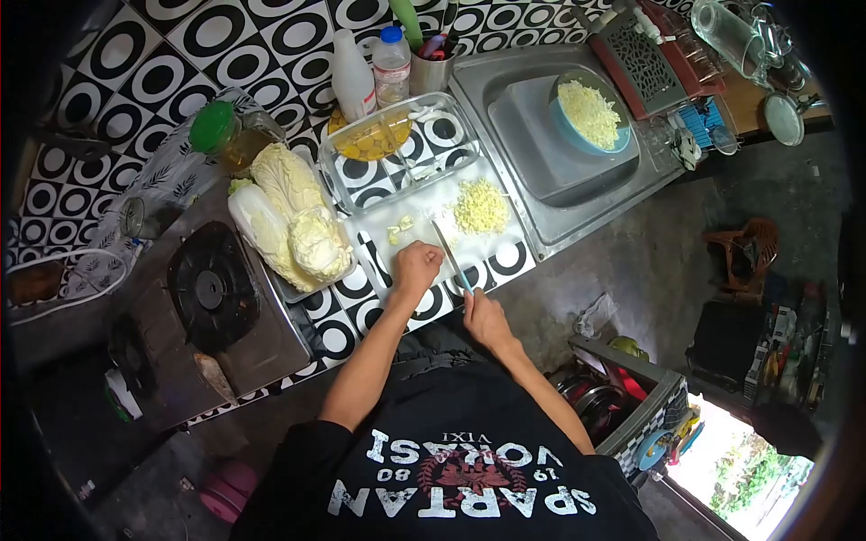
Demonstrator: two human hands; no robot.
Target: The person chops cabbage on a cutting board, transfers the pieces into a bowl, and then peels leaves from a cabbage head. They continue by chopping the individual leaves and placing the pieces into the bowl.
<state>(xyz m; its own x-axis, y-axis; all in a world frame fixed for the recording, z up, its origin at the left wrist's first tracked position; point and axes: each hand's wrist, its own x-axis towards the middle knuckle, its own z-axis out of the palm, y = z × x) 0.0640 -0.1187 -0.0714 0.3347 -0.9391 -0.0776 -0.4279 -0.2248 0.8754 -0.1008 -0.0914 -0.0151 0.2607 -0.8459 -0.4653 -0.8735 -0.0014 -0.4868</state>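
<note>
My right hand [487, 317] is closed round the handle of a knife [454, 255], whose blade points away from me over a white cutting board [373, 219]. Beside the blade on its left, my left hand [418, 268] is curled with the fingers together on the board; anything inside it is hidden. Just past those fingers lie a few small cabbage pieces [400, 228]. A pile of chopped cabbage [481, 206] sits on the board's right part, to the right of the blade. Several whole napa cabbages [289, 219] rest in a tray left of the board.
A clear plastic container [401, 151] stands behind the board. To the right, a blue bowl [591, 113] of chopped cabbage sits in the steel sink [532, 212]. A gas stove [230, 338] is at left. Bottles [391, 68] and a utensil cup [431, 72] line the wall.
</note>
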